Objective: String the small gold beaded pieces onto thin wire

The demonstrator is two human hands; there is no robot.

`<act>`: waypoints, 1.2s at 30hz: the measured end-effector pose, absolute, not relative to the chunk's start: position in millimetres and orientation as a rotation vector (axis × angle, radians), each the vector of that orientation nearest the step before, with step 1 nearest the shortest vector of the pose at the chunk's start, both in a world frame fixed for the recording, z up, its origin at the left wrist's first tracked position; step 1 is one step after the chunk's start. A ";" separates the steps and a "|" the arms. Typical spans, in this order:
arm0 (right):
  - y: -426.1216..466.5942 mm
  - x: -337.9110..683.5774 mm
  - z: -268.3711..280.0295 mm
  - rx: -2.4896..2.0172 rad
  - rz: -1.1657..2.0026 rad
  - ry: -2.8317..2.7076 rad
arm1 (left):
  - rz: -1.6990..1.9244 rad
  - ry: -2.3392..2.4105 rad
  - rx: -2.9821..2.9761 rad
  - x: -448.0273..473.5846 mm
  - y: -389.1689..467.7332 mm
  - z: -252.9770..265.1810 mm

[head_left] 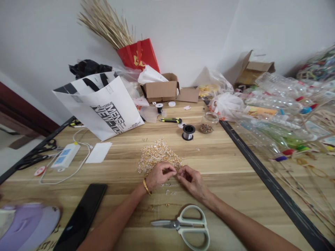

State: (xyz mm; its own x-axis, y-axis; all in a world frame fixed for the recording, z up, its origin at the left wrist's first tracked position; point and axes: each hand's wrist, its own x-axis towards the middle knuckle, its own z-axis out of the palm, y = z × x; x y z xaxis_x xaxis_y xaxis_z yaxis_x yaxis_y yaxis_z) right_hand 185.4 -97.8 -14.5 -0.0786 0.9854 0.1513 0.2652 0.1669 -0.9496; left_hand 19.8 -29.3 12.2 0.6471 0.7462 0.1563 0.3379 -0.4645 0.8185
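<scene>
My left hand [161, 174], with a gold bracelet [147, 187] at its wrist, is closed in a pinch at the near edge of a heap of small gold and silver jewellery pieces [157, 152]. Almost touching it, my right hand [192, 181] pinches too, thumb against fingers. Whatever lies between the fingertips is too small to make out. Just below the hands are a few silvery bits [170, 191] and a thin gold chain [167, 205]. Nearer to me lie scissors with pale green handles [192, 223], blades pointing left.
Behind the heap stand a wire spool [188, 132], a glass jar of small beads [208, 125] and a yellow-black box cutter [170, 120]. A phone [82, 214], a power strip [66, 157] and a white bag [102, 108] are on the left. Plastic bottles [277, 97] crowd the right.
</scene>
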 end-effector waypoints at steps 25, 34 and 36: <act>-98.9 186.5 -12.5 -1.205 0.930 -1.528 | 0.656 0.822 2.138 21.5 -32.4 20.0; -100.3 187.0 -12.4 -1.205 0.937 -1.501 | 0.640 0.820 2.109 22.5 -35.2 14.7; -100.5 186.7 -12.3 -1.200 0.945 -1.493 | 0.657 0.839 2.089 22.7 -35.9 14.2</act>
State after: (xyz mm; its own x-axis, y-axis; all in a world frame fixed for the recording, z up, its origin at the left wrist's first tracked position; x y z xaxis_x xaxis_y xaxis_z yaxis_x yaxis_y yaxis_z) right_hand 186.7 -100.5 -12.3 -0.0505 0.9767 0.2084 0.2294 0.2144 -0.9494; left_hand 22.7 -35.9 14.2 0.6494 0.7415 0.1684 0.3411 -0.4820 0.8070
